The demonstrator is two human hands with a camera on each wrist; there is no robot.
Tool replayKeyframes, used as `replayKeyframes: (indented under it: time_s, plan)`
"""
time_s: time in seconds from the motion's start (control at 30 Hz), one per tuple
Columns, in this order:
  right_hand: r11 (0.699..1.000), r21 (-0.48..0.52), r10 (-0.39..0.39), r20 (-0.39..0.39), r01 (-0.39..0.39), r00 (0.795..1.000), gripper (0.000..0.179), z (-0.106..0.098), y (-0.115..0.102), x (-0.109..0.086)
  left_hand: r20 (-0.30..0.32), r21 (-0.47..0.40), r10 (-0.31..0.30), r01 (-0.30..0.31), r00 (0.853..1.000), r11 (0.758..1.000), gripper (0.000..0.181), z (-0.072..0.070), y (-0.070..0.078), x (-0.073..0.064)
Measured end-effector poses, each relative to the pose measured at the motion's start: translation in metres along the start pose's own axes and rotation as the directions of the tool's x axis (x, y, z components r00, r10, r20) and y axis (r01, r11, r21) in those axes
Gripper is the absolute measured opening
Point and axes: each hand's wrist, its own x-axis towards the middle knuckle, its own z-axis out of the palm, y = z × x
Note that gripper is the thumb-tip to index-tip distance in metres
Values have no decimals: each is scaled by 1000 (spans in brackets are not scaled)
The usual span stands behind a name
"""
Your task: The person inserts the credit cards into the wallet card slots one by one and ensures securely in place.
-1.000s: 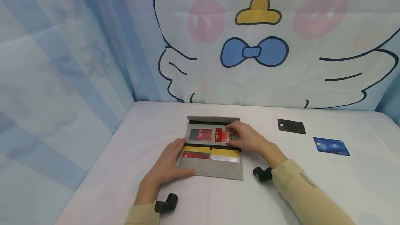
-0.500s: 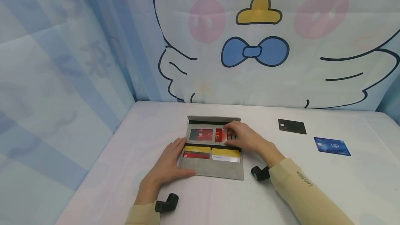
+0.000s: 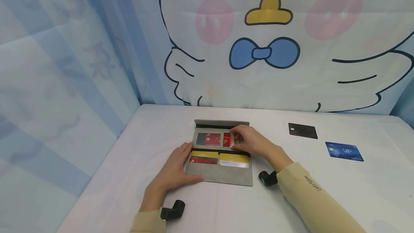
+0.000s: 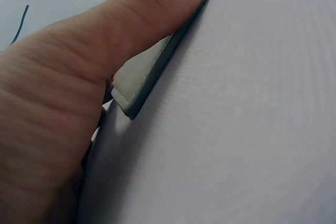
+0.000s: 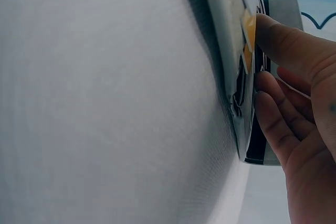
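Observation:
A grey wallet (image 3: 220, 176) lies unfolded on the table, its narrow flap standing up at the back. In its upper half a red-and-dark card (image 3: 208, 139) shows through a window, with a red card part (image 3: 226, 140) lettered "P" to the right. My right hand (image 3: 253, 141) holds the right end of this red part between thumb and fingers, which hide that end. Two yellow-topped cards sit in the lower pockets. My left hand (image 3: 174, 168) rests against the wallet's left side, its straight thumb (image 4: 157, 9) on the near edge.
A black VIP card (image 3: 303, 131) and a blue VIP card (image 3: 344, 151) lie on the white table (image 3: 226, 211), right of the wallet. Black wrist cameras (image 3: 173, 209) hang at both cuffs. A printed cloth (image 3: 213, 82) stands behind the table.
My right hand has shifted slightly left with its fingertips, and less of the red part shows beside the window strip. The left hand and the wallet stay in place.

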Motion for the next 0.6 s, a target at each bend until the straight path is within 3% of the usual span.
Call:
replayKeyframes:
  time_s: [0.6]
  plan:
    - [1000, -21, -22, -14, 21, 1000, 51, 1, 2, 0, 5, 10, -15, 15, 1000, 1000, 111, -1, 0, 0]
